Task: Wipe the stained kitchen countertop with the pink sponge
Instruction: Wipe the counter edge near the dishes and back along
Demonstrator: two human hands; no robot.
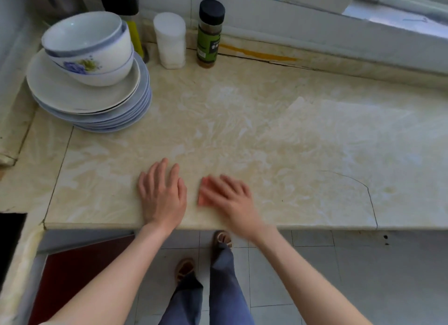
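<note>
At the far left, a stack of pale blue and white ceramic plates point(87, 106) sits on the cream marbled stone countertop point(291, 143), with two nested white bowls with blue rims and a blue flower print point(89, 46) on top. Just right of them, against the back wall, stand a white ribbed plastic shaker jar point(170, 41) and a clear spice jar with a black lid and green label point(210, 33). Near the front edge, the left hand point(162, 196) lies flat on the counter, fingers straight and slightly spread, holding nothing. Just beside it, the flat pink sponge point(203, 200) lies on the counter under the right hand point(230, 198), whose extended fingers press down on it; this hand is motion-blurred. Further right, a thin dark curved crack point(363, 186) runs to the counter's front edge.
</note>
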